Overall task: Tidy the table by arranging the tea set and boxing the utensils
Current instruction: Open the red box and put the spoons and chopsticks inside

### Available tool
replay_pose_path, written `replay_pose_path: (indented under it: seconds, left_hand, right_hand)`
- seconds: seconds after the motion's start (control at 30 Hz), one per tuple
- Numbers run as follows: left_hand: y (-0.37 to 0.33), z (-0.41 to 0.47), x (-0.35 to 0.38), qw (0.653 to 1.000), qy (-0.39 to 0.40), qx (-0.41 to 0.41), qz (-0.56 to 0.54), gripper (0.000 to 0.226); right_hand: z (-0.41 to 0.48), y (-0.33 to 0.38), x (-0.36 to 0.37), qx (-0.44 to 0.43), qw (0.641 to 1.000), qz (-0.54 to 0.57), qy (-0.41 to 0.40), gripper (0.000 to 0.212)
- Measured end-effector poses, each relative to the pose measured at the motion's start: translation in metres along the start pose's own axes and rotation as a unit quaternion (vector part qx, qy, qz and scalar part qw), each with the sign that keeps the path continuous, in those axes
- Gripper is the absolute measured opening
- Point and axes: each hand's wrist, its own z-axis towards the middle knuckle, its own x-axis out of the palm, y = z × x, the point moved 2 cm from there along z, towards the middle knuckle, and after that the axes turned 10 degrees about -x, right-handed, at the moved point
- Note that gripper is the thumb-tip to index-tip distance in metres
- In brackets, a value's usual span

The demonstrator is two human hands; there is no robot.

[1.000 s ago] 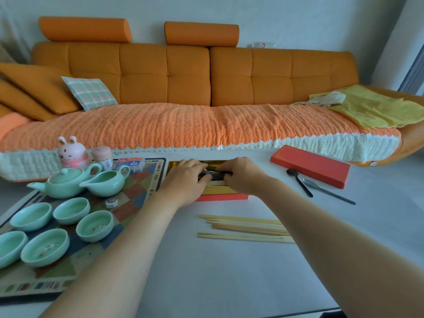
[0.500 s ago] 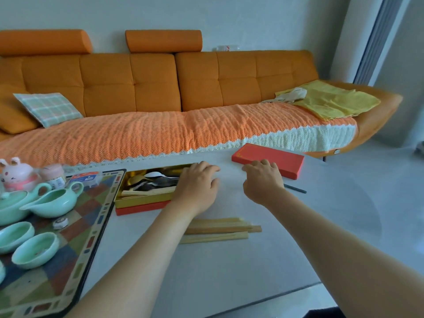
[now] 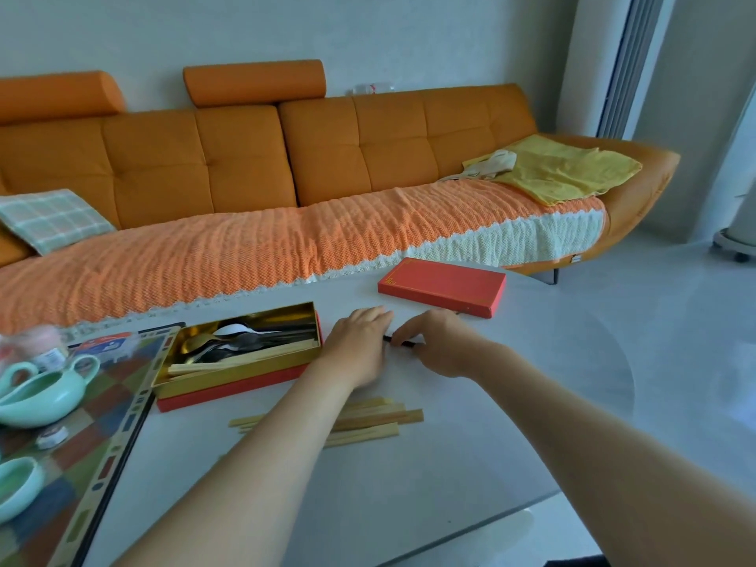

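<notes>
An open red box with a gold lining [image 3: 241,376] lies on the white table and holds spoons and a few chopsticks. Just right of it my left hand [image 3: 358,347] and my right hand [image 3: 439,345] meet over a thin black utensil [image 3: 403,342]; only a short piece of its handle shows between my fingers. My right fingers pinch it, and my left hand touches its other end. The red box lid [image 3: 444,286] lies farther back on the right. Several wooden chopsticks [image 3: 368,419] lie loose near the front, partly under my left forearm.
A patterned tray [image 3: 102,464] at the left carries mint-green tea ware: a pitcher [image 3: 45,396], a cup [image 3: 16,486] and a small lid. A long orange sofa runs behind the table. The table's rounded edge curves along the right and front.
Both hands left the box and moved right onto the black utensil on the table. The view swung right, so most of the tea set slid out of the frame.
</notes>
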Motion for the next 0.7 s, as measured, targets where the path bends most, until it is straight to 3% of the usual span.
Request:
replay_pose_path:
  seconds: [0.17, 0.3, 0.4, 0.53, 0.7]
  left_hand:
    - [0.01, -0.006, 0.008, 0.998, 0.026, -0.026, -0.044, 0.043]
    - [0.007, -0.011, 0.004, 0.999, 0.021, -0.041, -0.026, 0.047]
    - [-0.001, -0.013, -0.004, 0.999, 0.01, -0.035, -0.013, 0.047]
    - [-0.01, -0.012, -0.006, 1.0, -0.003, -0.006, -0.007, 0.043]
    - [-0.007, -0.014, -0.008, 0.998, -0.051, 0.038, 0.005, 0.031]
  right_hand:
    - [-0.004, 0.001, -0.01, 0.014, 0.993, 0.103, -0.053, 0.041]
    - [-0.005, -0.006, -0.014, 0.064, 0.997, -0.002, -0.039, 0.056]
    - [-0.003, -0.008, -0.011, 0.064, 0.993, -0.101, -0.019, 0.043]
    - [-0.001, -0.006, -0.008, 0.052, 0.991, -0.119, -0.013, 0.03]
    - [0.002, -0.003, -0.006, 0.022, 0.998, -0.064, -0.015, 0.023]
